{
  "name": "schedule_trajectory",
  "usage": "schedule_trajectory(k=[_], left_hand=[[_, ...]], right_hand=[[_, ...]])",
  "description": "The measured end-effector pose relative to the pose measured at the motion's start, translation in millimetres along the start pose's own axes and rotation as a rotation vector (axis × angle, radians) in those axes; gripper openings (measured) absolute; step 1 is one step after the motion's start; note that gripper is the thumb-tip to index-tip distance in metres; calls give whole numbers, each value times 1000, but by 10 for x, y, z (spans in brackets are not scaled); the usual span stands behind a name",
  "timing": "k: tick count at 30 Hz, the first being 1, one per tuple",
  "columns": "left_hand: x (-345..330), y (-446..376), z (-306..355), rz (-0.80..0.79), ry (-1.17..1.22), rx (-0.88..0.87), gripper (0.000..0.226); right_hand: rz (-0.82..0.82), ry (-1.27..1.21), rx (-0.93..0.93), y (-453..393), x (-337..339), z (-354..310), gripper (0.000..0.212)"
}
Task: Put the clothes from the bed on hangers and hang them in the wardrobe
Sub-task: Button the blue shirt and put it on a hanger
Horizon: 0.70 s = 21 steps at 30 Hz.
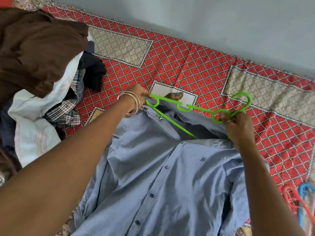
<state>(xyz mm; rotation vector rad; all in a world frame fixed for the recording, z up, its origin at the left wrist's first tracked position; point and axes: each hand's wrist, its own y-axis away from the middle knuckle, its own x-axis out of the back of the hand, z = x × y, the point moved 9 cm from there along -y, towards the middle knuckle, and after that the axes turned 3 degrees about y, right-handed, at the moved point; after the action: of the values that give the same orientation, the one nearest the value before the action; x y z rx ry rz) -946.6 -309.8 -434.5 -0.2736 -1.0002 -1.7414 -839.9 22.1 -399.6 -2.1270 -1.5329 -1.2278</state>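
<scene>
While the blue shirt [163,176] lay spread, front up and buttoned, across the red patterned bedspread [179,62], a green hanger [189,108] sat at its collar, one arm of it tucked inside the neck opening and the hook end reaching out over the bedspread to the right. The left hand [136,97], with metal bangles [131,103] on its wrist, pinched the hanger's left end between curled fingers, just above the shirt's shoulder. The right hand [237,128] had its fingers curled round the hanger close to the base of the hook, and its lower part rested against the collar. A heap of other clothes [39,68] was piled at the left of the bed, a brown garment on top, with white, checked and dark pieces beneath. More hangers [300,201], red and blue, lay at the bed's right edge, well apart from the shirt. A pale wall [221,23] ran behind the bed
</scene>
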Motion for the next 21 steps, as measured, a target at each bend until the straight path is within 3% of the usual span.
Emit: schedule_trajectory(k=[7, 11, 15, 21], left_hand=[[8, 26, 359, -109, -344, -141, 32], [-7, 78, 427, -122, -541, -205, 43], [-57, 115, 324, -126, -453, -197, 52], [-45, 116, 264, -74, -355, -145, 44]], right_hand=[[179, -37, -52, 128, 111, 76, 30], [106, -188, -87, 77, 62, 177, 30], [58, -335, -99, 65, 113, 175, 24], [12, -174, -47, 55, 25, 164, 36]])
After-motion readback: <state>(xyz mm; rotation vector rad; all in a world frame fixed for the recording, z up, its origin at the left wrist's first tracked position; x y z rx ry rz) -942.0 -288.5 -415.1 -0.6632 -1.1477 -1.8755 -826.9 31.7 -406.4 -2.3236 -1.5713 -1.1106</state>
